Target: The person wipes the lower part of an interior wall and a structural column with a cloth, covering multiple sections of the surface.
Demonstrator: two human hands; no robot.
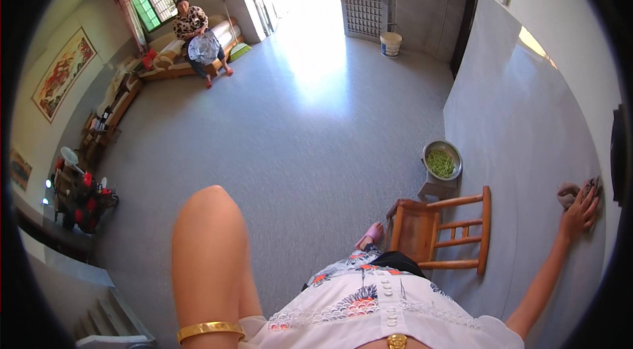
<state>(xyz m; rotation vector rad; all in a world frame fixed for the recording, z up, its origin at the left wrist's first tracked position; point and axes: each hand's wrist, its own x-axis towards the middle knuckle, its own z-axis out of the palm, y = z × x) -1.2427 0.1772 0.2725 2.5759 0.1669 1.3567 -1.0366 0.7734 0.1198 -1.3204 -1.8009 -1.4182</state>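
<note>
My right arm reaches out to the right. My right hand (582, 209) presses a bunched grey-brown cloth (568, 195) against the grey-painted lower part of the wall (521, 171), close under the white band; its fingers are curled over the cloth. My left arm (211, 250) is bent, with the elbow pointing forward and a gold bangle (210, 330) at the lower edge. My left hand is out of the picture.
A wooden chair (414, 227) stands beside me near the wall, behind a metal bowl of green beans or similar greens (440, 163) on a low stand. Further off are a white bucket (390, 44), an open door (364, 0), a seated person (194, 36) on a sofa, and a red-black machine (86, 201).
</note>
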